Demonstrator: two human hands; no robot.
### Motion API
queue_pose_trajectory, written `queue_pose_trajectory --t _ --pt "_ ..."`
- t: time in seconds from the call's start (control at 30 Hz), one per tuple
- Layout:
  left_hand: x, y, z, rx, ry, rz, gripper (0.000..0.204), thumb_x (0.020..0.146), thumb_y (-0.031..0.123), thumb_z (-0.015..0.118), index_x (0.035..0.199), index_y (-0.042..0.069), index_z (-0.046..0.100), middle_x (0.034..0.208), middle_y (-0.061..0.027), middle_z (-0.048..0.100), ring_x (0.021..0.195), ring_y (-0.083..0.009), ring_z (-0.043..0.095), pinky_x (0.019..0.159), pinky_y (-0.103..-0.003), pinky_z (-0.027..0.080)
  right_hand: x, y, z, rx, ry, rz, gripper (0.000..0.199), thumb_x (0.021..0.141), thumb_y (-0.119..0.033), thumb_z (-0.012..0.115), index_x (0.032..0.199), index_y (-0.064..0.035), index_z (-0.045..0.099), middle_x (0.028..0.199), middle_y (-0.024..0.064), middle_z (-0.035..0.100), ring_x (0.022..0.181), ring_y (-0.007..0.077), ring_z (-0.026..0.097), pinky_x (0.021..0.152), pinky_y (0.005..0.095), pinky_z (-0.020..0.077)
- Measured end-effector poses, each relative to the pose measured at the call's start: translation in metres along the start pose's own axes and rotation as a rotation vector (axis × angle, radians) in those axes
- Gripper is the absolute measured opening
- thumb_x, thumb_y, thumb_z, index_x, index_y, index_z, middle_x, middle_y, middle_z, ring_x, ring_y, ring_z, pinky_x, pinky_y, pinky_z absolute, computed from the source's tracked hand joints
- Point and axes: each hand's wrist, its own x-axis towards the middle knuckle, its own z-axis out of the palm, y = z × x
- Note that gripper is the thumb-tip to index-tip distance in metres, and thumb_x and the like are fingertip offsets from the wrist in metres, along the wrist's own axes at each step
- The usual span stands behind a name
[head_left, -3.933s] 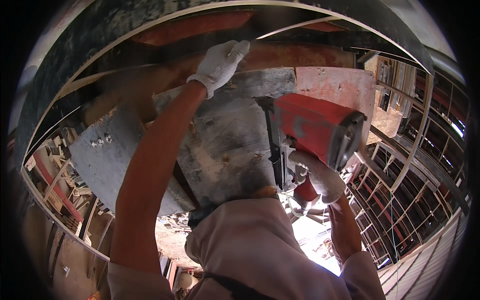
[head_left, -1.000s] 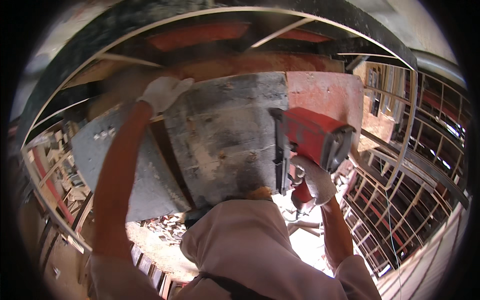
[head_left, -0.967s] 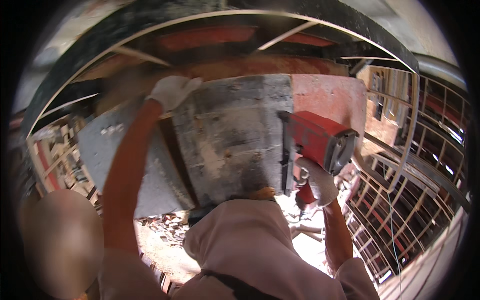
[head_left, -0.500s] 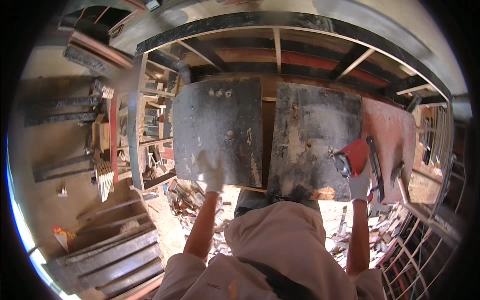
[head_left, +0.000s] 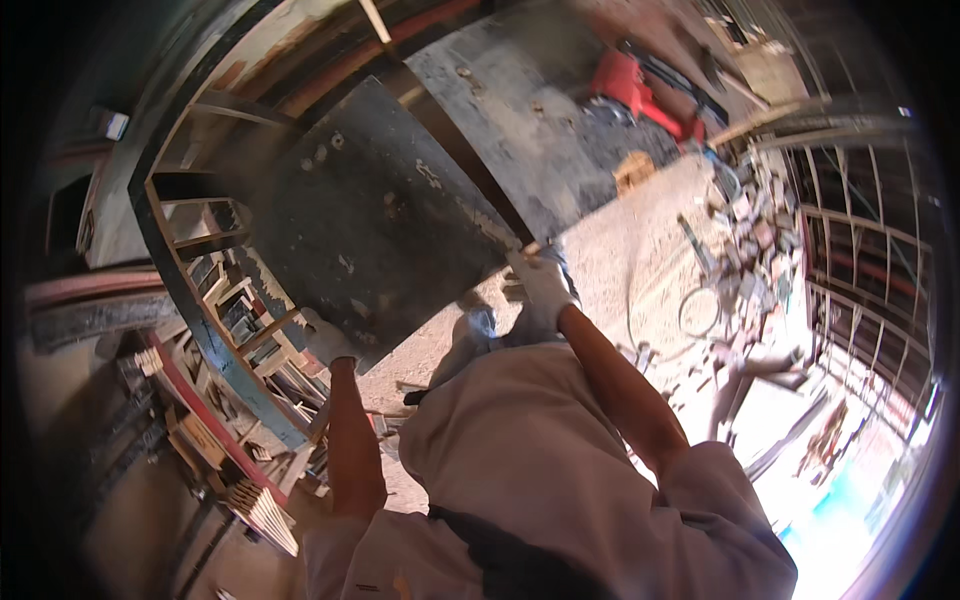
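Note:
A dark, paint-worn plywood panel [head_left: 370, 215] lies tilted in view across a timber frame. My left hand [head_left: 328, 338], in a whitish glove, grips the panel's left edge near its front corner. My gloved right hand [head_left: 543, 285] is closed on the same panel's near right corner, beside the gap between two panels. In that gap a wooden strip [head_left: 528, 248] shows its end. On the second dark panel [head_left: 530, 110] a red nail gun [head_left: 625, 82] with a long black magazine lies out of either hand.
The dark frame's outer beam [head_left: 160, 235] runs round the far left. Wood offcuts [head_left: 755, 225] are heaped on the floor at right, near a coiled hose [head_left: 699, 311]. A metal lattice [head_left: 865, 240] stands beyond. Stacked slats [head_left: 262, 510] lie at lower left.
My right hand has let go of the nail gun, left it on the panel and moved left to the panel's corner. My left hand has shifted to the left edge. The view has turned.

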Motion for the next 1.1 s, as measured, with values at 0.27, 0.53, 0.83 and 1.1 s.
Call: queue_pose_trajectory --t 0.27,0.53,0.83,1.1 --pt "-0.016 0.026 -0.005 -0.055 -0.227 0.012 0.08 0.102 0.061 0.036 0.116 -0.013 0.064 0.114 -0.0317 0.066 0.104 -0.046 0.063 0.089 -0.049 0.049 0.038 0.05 0.009 0.033 0.286 -0.296 0.018 0.097 -0.015 0.059 0.088 -0.0001 0.062 0.074 0.0091 0.064 0.064 0.0223 0.071 0.053 0.0345 0.0599" --pt "-0.014 0.032 -0.006 -0.113 -0.232 0.041 0.077 0.102 0.059 0.037 0.122 -0.011 0.062 0.12 -0.0308 0.065 0.107 -0.0451 0.063 0.091 -0.048 0.049 0.015 0.016 0.028 -0.659 0.596 -0.358 0.038 0.088 -0.032 0.064 0.075 0.0038 0.069 0.074 0.0208 0.07 0.068 0.0301 0.071 0.061 0.0419 0.0537" --pt "-0.035 0.048 0.006 0.311 -0.096 0.207 0.085 0.097 0.064 0.047 0.148 -0.003 0.038 0.14 -0.0287 0.05 0.126 -0.0446 0.052 0.103 -0.05 0.045 0.028 0.009 0.004 -0.702 0.441 -0.315 0.034 0.088 -0.029 0.06 0.082 0.0034 0.07 0.077 0.0196 0.071 0.07 0.0291 0.072 0.061 0.041 0.0567" --pt "-0.163 0.109 0.055 0.303 -0.55 1.448 0.104 0.083 0.067 0.062 0.153 -0.002 0.029 0.157 -0.0319 0.024 0.147 -0.0514 0.017 0.12 -0.063 0.012 0.043 0.001 -0.044 -0.915 0.499 -0.299 0.039 0.085 -0.035 0.065 0.075 0.002 0.069 0.065 0.0133 0.068 0.061 0.024 0.069 0.054 0.0377 0.053"
